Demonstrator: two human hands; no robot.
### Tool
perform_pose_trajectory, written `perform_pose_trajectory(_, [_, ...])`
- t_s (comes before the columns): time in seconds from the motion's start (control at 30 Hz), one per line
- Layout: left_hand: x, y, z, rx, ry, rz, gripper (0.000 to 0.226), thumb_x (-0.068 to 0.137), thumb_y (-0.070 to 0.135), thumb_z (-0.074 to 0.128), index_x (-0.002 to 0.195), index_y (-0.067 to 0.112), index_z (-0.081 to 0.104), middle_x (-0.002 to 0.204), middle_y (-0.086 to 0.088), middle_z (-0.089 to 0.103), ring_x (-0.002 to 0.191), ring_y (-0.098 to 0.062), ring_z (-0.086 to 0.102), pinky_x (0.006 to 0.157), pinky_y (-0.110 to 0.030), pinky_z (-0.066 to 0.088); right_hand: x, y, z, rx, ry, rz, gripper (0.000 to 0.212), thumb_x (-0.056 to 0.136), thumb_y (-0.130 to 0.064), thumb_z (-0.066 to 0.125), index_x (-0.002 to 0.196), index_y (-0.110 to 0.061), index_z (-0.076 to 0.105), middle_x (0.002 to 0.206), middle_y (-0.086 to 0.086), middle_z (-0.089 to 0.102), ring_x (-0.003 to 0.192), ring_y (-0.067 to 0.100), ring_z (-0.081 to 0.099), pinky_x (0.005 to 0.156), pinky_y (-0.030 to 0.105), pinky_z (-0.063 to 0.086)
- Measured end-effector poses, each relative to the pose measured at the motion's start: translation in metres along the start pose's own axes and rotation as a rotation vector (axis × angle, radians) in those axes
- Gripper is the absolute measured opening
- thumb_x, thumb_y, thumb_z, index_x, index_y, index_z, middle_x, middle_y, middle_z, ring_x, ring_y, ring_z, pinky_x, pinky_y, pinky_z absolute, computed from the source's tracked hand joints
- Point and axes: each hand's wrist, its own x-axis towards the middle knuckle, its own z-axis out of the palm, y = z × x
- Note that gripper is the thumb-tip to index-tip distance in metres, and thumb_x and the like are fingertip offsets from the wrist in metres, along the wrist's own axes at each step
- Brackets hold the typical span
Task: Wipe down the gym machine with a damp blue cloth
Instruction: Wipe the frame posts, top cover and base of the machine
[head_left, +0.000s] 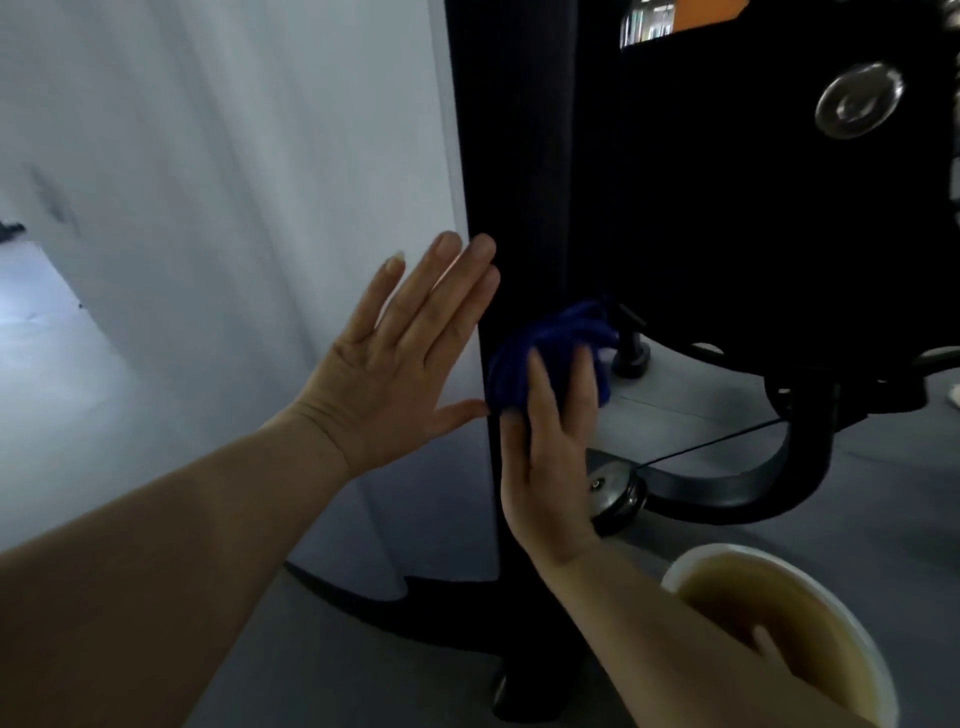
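A tall black gym machine (524, 156) fills the upper middle and right of the head view. Its upright column runs down to a black base on the floor. A bunched blue cloth (558, 343) lies against the column at mid height. My right hand (550, 441) presses the cloth onto the column with its fingers mostly straight over it. My left hand (402, 353) is spread flat, fingers straight, with the fingertips and thumb touching the column's left edge just above and beside the cloth.
A white bucket (852, 623) of brownish water stands at the lower right, partly behind my right forearm. A chrome pulley (615, 491) and a thin cable sit low by the machine's curved black frame (753, 493). A pale wall lies to the left, grey floor below.
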Motion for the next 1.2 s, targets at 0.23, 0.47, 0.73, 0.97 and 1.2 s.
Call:
perform_pose_trajectory(0.23, [0.001,0.013,-0.004,0.033,-0.041,0.045,0.116,0.081,0.085,0.037,0.155,0.001,0.006,0.163,-0.013,0.001,0.151,-0.029,0.003,0.123,-0.046,0.007,0.027,0.007,-0.002,-0.015,0.069,-0.137,0.057,0.102,-0.013,0.045,0.152,-0.03,0.025,0.163,0.007,0.005,0.15,0.03,0.009,0.116,0.057,0.022])
perform_pose_trajectory(0.47, [-0.027,0.032,0.002,0.11,-0.129,0.16,0.12,0.078,0.077,0.054,0.155,0.002,0.0,0.164,-0.013,-0.003,0.151,-0.029,0.002,0.122,-0.045,0.004,-0.018,0.024,0.008,-0.038,0.027,-0.025,0.051,0.103,-0.021,0.042,0.15,-0.03,0.026,0.159,0.008,0.009,0.148,0.037,0.013,0.115,0.06,0.023])
perform_pose_trajectory(0.73, [-0.044,0.058,0.006,0.127,-0.277,0.151,0.135,0.064,0.076,0.064,0.155,0.004,-0.004,0.162,-0.013,-0.014,0.15,-0.03,-0.01,0.119,-0.048,-0.007,-0.099,0.051,0.02,0.076,-0.045,0.204,0.057,0.1,-0.025,0.041,0.148,-0.043,0.015,0.16,-0.003,0.003,0.15,0.029,0.004,0.115,0.063,0.021])
perform_pose_trajectory(0.97, [-0.053,0.088,0.013,0.118,-0.365,0.084,0.137,0.067,0.058,0.076,0.152,0.001,-0.016,0.152,-0.019,-0.036,0.144,-0.035,-0.027,0.116,-0.053,-0.014,-0.124,0.066,0.027,0.087,-0.05,0.251,0.056,0.1,-0.035,0.041,0.148,-0.051,0.016,0.161,-0.019,-0.014,0.151,0.026,-0.002,0.116,0.063,0.016])
perform_pose_trajectory(1.2, [-0.054,0.109,0.019,0.086,-0.36,-0.025,0.135,0.075,0.07,0.067,0.15,0.003,-0.023,0.151,-0.019,-0.04,0.141,-0.036,-0.033,0.115,-0.056,-0.016,-0.074,0.048,0.02,0.27,0.03,0.244,0.051,0.102,-0.034,0.033,0.152,-0.034,0.019,0.164,-0.006,0.005,0.152,0.025,0.002,0.119,0.059,0.008])
